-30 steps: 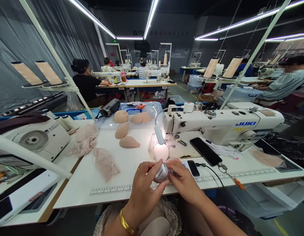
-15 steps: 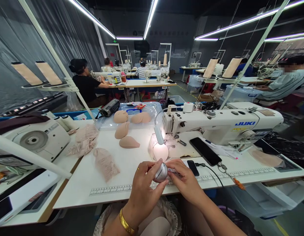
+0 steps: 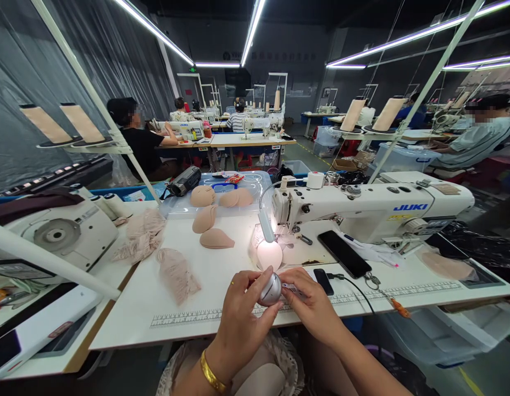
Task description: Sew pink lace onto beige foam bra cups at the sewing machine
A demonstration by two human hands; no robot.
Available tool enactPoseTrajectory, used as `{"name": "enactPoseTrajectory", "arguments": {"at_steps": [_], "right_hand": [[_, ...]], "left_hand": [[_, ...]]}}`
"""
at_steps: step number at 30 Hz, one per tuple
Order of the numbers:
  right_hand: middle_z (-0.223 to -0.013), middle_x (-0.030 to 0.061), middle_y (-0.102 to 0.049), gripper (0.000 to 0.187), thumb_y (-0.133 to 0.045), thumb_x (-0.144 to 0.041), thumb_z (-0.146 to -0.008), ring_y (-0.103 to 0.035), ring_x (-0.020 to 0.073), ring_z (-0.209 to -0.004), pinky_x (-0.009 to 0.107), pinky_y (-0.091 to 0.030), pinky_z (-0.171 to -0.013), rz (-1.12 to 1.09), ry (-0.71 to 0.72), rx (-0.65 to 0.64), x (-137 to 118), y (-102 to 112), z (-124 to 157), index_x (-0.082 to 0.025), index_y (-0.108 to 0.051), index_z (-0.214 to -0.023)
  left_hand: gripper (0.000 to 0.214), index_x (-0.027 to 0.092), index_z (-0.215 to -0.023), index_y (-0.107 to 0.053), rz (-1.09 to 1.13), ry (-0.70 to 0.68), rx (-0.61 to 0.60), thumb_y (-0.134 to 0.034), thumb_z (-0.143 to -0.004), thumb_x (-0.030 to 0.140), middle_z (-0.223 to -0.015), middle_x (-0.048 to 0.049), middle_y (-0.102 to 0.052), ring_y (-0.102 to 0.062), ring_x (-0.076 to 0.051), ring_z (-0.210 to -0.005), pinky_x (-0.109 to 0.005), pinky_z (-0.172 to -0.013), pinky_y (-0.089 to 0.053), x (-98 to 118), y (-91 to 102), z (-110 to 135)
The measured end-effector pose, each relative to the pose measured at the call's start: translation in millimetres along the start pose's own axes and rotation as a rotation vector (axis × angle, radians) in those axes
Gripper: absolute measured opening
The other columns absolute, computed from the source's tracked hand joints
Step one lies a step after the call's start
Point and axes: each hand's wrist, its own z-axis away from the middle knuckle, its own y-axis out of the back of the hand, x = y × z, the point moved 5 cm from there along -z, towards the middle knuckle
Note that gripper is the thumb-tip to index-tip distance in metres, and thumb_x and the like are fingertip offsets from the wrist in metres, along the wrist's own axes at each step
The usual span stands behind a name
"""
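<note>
Head view: a silver gadget (image 3: 270, 290) is gripped in the L hand (image 3: 242, 309), pinched btwn thumb & fingers, w/ its rounded, dark-seamed face left uncovered. R hand (image 3: 312, 301) is held at the gadget's R side, fingers curled, thumb tip touching or just beside it; a striped bit (image 3: 290, 286) is partly covered there, so whether it's gripped by R can't be told. Gadget is held over the near side of the table (image 3: 222, 275), by the printed ruler (image 3: 189, 318). Just beyond, a beige pad (image 3: 269, 256) is lit by a small lamp (image 3: 266, 227) next to the sewing machine (image 3: 362, 201). To R, a black device (image 3: 323, 281) & phone (image 3: 344, 254) are seen nearby.
</note>
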Motion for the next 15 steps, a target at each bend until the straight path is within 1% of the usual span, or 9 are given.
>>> {"name": "enactPoseTrajectory", "arguments": {"at_steps": [10,15], "right_hand": [[-0.111,0.0060,-0.073,0.022,-0.059,-0.023,-0.102,-0.063,0.0247,-0.111,0.042,-0.053,-0.097,0.011,-0.007,0.013,-3.0,0.6,0.1,-0.030,-0.073,-0.119],[-0.111,0.0041,-0.073,0.023,-0.060,-0.022,-0.101,-0.064,0.0232,-0.109,0.039,-0.053,-0.096,0.015,0.008,0.026,-4.5,1.9,0.9,-0.032,-0.073,-0.118]], "left_hand": [[0.062,0.031,-0.148,-0.052,0.003,0.001,0.006,-0.072,-0.091,0.017,-0.117,-0.0088,-0.059,-0.060,-0.025,-0.108,-0.039,-0.089,-0.058,-0.1,0.3,0.2],[0.061,0.028,-0.148,-0.053,0.006,-0.001,0.003,-0.072,-0.091,0.017,-0.117,-0.0092,-0.059,-0.060,-0.025,-0.107,-0.038,-0.089,-0.058,1.1,0.8,-0.4]]}}
